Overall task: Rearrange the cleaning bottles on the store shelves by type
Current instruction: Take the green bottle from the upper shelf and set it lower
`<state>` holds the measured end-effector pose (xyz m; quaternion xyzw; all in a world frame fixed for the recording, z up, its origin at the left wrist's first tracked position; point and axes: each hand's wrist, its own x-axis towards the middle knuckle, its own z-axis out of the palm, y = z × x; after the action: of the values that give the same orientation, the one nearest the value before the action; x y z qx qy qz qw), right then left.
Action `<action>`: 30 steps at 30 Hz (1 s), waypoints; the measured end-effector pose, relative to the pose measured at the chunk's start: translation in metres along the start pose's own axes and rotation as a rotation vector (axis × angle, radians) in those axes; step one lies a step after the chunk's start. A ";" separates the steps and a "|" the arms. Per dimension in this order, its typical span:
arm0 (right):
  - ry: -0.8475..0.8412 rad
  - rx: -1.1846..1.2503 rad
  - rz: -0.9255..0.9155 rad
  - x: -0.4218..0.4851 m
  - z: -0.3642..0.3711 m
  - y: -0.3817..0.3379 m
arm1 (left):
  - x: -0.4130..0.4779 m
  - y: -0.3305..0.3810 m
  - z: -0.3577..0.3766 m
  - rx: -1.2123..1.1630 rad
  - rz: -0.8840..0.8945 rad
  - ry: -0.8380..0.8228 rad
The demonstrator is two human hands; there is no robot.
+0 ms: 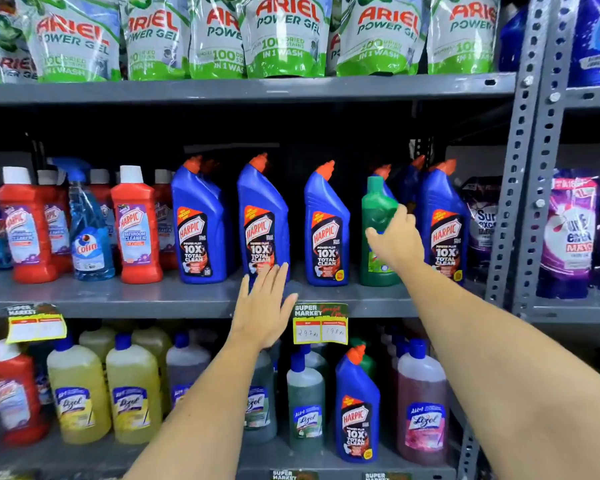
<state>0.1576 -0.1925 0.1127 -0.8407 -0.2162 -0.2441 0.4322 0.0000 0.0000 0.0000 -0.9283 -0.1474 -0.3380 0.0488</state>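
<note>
A green bottle (378, 216) stands on the middle shelf (118, 296) among blue Harpic bottles (326, 230). My right hand (397, 240) wraps around its right side, thumb and fingers on the body. My left hand (265, 306) is flat with fingers apart, just in front of another blue Harpic bottle (262, 216), holding nothing. Red Harpic bathroom cleaner bottles (136, 226) and a blue Colin spray bottle (89, 233) stand at the left of that shelf.
Ariel gel pouches (284, 32) fill the top shelf. The bottom shelf holds yellow Lizol bottles (132, 393), one blue Harpic bottle (355, 407), a pink Lizol bottle (421, 407) and a red bottle (14, 396). A grey perforated upright (530, 168) stands right, purple pouches (568, 233) beyond.
</note>
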 end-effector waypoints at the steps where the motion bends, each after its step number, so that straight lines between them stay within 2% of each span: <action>1: -0.007 0.036 0.044 0.003 0.002 0.003 | -0.003 -0.002 0.002 -0.004 -0.025 -0.048; 8: -0.106 0.271 0.254 0.023 0.027 0.032 | -0.006 -0.011 0.020 0.001 0.046 0.158; 10: -0.121 0.286 0.263 0.029 0.033 0.044 | -0.006 -0.013 0.022 -0.003 0.032 0.152; 16: -0.172 0.318 0.218 0.026 0.022 0.049 | -0.009 -0.011 0.024 0.002 0.019 0.134; 24: -0.035 0.540 0.098 -0.023 -0.020 0.062 | -0.018 -0.001 0.024 0.122 -0.061 0.161; 27: 0.076 0.632 0.017 -0.060 -0.042 0.073 | -0.055 -0.001 0.042 0.164 -0.220 0.225; 30: 0.072 0.705 -0.008 -0.109 -0.053 0.085 | -0.118 -0.010 0.078 0.123 -0.266 0.098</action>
<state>0.1087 -0.2981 0.0218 -0.6300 -0.2750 -0.1855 0.7022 -0.0414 -0.0046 -0.1355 -0.8781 -0.2871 -0.3768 0.0674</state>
